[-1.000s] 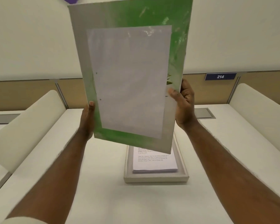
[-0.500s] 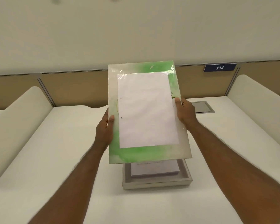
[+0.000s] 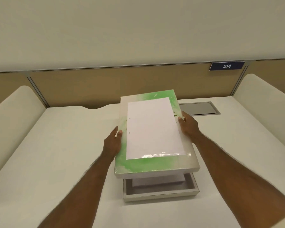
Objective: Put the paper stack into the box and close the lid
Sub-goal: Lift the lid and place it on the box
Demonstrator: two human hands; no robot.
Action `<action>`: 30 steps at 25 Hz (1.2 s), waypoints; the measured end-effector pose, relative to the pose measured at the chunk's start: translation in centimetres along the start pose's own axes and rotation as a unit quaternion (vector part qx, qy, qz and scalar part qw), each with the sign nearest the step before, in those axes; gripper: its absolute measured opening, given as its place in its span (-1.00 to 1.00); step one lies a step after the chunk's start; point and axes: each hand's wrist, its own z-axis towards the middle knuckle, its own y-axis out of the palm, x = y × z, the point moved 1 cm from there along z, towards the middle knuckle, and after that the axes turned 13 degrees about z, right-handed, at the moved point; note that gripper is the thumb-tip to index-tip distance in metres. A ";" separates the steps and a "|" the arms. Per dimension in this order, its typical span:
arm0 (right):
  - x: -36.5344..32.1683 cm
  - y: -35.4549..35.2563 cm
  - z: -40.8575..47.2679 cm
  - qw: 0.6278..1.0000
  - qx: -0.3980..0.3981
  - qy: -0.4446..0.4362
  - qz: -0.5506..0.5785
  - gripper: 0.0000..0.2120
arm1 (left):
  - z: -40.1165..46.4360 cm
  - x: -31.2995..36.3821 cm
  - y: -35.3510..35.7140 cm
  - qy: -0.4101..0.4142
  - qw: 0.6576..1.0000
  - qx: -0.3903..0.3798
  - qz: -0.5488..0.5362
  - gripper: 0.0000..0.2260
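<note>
A person is holding the green-and-white lid (image 3: 155, 132) just above the open box (image 3: 161, 193) at the worktop's (image 3: 56, 162) centre, left hand (image 3: 113, 142) gripping its 9 o'clock edge, right hand (image 3: 188, 125) its 3 o'clock edge. The paper stack (image 3: 158, 181) is lying inside the box, beneath the tilted lid.

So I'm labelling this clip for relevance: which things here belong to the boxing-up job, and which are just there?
Part of the job:
- green-and-white cardboard lid, held by left hand and right hand
- shallow grey cardboard box
- white paper stack inside it

Just there:
- blue "214" sign
- grey metal desk hatch
- white desk
</note>
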 end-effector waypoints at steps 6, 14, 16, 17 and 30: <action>3.4 0.9 1.3 0.998 -0.032 0.056 -0.017 -0.57 | 0.8 -0.3 1.8 -0.039 0.999 -0.013 0.035 -0.56; 6.1 1.6 1.7 0.992 -0.066 0.105 -0.015 -0.59 | 1.0 -1.3 3.4 -0.073 0.997 -0.034 0.021 -0.58; 6.6 2.0 1.1 0.991 -0.067 0.110 -0.015 -0.60 | 0.9 -1.6 3.1 -0.079 0.996 -0.036 0.024 -0.58; 6.8 2.1 0.8 0.991 -0.072 0.112 -0.019 -0.59 | 0.8 -1.7 3.0 -0.084 0.995 -0.040 0.031 -0.58; 9.8 1.6 -2.5 0.991 -0.104 0.079 -0.023 -0.59 | -1.3 -4.4 4.7 -0.136 0.975 -0.065 0.165 -0.53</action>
